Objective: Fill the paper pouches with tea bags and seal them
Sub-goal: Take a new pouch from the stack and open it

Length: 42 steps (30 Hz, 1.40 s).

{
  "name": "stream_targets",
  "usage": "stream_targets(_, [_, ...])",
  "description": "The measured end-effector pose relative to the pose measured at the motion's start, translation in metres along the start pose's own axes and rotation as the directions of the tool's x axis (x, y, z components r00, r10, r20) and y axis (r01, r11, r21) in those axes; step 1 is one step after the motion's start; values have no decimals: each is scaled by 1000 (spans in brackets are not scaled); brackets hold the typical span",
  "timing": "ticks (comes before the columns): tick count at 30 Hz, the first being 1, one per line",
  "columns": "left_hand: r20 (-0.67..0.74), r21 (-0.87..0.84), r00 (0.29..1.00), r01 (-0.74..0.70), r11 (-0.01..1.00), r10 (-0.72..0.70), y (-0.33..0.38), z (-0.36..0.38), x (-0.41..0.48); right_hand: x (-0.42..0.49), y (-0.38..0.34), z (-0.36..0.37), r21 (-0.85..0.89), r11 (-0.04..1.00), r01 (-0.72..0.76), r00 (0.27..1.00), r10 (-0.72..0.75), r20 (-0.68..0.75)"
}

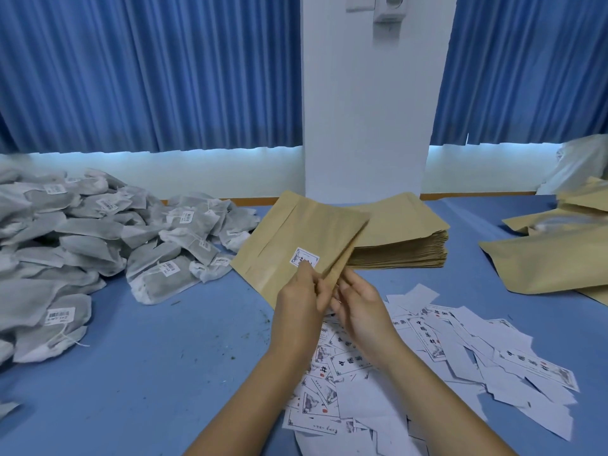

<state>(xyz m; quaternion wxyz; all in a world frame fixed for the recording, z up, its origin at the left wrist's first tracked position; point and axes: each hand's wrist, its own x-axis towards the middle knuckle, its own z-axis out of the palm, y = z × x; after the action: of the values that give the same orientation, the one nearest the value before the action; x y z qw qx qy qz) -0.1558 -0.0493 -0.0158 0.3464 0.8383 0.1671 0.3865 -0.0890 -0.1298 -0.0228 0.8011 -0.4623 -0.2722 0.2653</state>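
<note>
A brown paper pouch (296, 238) with a small white label is held up above the blue table (158, 350), tilted away from me. My left hand (301, 311) grips its near left edge, thumb close to the label. My right hand (360, 311) pinches the near right edge at the pouch's mouth. A big heap of grey tea bags (98, 238) with barcode tags lies to the left. A stack of flat empty pouches (404, 238) sits just behind the held one.
Loose white printed labels and paper slips (444, 350) are scattered at the front right. More brown pouches (559, 255) lie at the right edge, below a white plastic bag (579, 162). A white pillar (368, 126) and blue curtains stand behind the table.
</note>
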Motion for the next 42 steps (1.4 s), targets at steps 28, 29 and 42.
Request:
stream_targets(28, [87, 550, 984, -175, 816, 153, 23, -12, -4, 7, 3, -14, -537, 818, -205, 859, -112, -499])
stream_targets(29, [-48, 456, 979, -153, 877, 197, 23, -22, 2, 9, 0, -17, -500, 836, -227, 865, -63, -498])
stream_targets(42, [-292, 367, 938, -69, 928, 185, -76, -107, 68, 45, -17, 5, -29, 999, -13, 778, -8, -628])
